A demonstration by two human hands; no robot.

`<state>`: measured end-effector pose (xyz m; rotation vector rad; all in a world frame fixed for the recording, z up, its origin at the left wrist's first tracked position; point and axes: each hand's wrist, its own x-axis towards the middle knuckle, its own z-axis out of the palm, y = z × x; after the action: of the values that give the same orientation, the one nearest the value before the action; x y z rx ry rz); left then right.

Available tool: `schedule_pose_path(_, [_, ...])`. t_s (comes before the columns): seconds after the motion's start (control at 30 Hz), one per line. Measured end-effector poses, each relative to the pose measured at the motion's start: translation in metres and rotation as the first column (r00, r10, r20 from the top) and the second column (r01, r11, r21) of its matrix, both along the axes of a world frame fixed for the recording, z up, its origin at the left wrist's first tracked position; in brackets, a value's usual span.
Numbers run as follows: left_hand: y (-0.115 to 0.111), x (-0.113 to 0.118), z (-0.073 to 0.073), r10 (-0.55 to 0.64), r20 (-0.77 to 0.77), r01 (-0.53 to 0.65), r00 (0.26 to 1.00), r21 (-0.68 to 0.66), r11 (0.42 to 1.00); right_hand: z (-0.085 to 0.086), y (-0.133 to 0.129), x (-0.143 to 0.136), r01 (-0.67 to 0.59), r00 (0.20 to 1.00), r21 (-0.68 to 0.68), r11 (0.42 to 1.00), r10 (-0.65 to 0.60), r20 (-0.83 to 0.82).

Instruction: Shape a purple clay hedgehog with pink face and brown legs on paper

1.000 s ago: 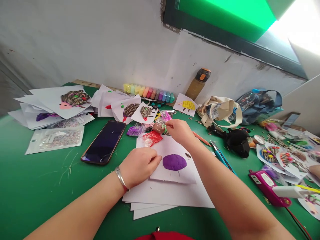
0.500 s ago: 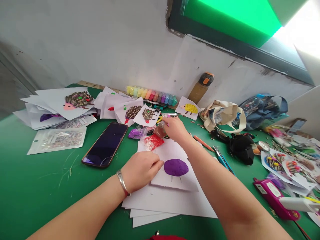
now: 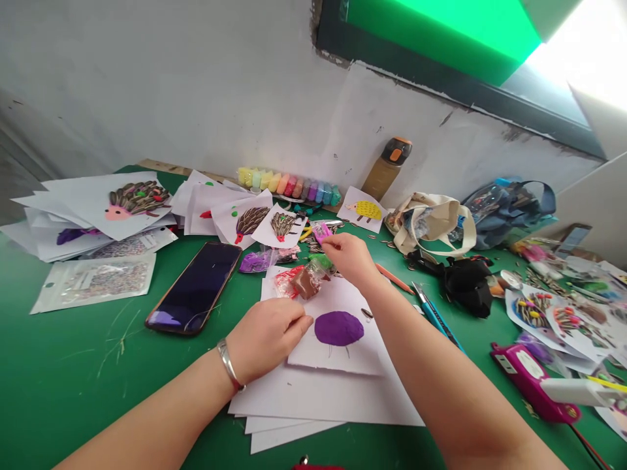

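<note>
My left hand [image 3: 267, 336] rests closed at the left edge of a small white paper sheet [image 3: 323, 362]; what its curled fingers hold, if anything, is hidden. On that sheet lies a flat purple clay oval [image 3: 339, 328] with drawn legs below it. Further back, my right hand [image 3: 349, 260] pinches a pink packet [image 3: 321, 232] between thumb and finger. Just below its fingertips are a brown clay packet [image 3: 307, 282] and a green clay packet [image 3: 321, 261]. Partly under the brown one is a red packet [image 3: 285, 282]. A purple clay packet [image 3: 257, 261] lies to their left.
A phone [image 3: 196, 287] and a bead bag [image 3: 100, 281] lie left. Hedgehog pictures [image 3: 252, 222] and a row of coloured clay [image 3: 289, 186] stand behind. To the right are a blue cutter knife [image 3: 437, 318], an orange stick [image 3: 394, 279], a black pouch [image 3: 465, 284] and a magenta glue gun [image 3: 536, 385].
My right hand has moved slightly up with the pink packet. The brown packet has shifted left over the red one, and the green packet now shows. The left hand stays by the sheet.
</note>
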<state>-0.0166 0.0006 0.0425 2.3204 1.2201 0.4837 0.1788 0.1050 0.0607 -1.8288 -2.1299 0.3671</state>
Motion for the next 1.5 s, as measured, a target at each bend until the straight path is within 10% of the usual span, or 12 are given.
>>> schedule_pose_path(0.57, [0.000, 0.000, -0.003, 0.030, 0.048, -0.025, 0.998, -0.103, 0.994, -0.010, 0.052, -0.004, 0.229, 0.973, 0.006, 0.973, -0.229, -0.038])
schedule_pose_path(0.73, [0.001, 0.000, 0.002, 0.080, 0.135, -0.055, 0.988, -0.174, 0.983, 0.002, 0.017, 0.006, 0.153, 0.955, 0.033, 0.988, -0.139, -0.262])
schedule_pose_path(0.87, [0.000, 0.000, 0.010, 0.211, 0.303, -0.111, 0.929, -0.313, 0.943, 0.006, -0.035, 0.005, 0.029, 0.703, -0.051, 0.998, -0.057, -0.709])
schedule_pose_path(1.1, [-0.002, 0.004, 0.011, 0.426, 0.576, 0.090, 0.697, -0.661, 0.745, -0.002, -0.108, -0.017, -0.011, 0.471, -0.192, 0.981, -0.164, -0.867])
schedule_pose_path(1.33, [-0.003, 0.009, 0.014, 0.397, 0.541, 0.080, 0.741, -0.659, 0.748, 0.001, -0.117, -0.009, -0.226, 0.507, -0.321, 0.920, -0.171, -0.845])
schedule_pose_path(1.5, [-0.001, 0.008, 0.012, 0.358, 0.528, 0.079, 0.770, -0.636, 0.768, -0.005, -0.119, -0.005, -0.136, 0.626, -0.330, 0.934, -0.177, -0.759])
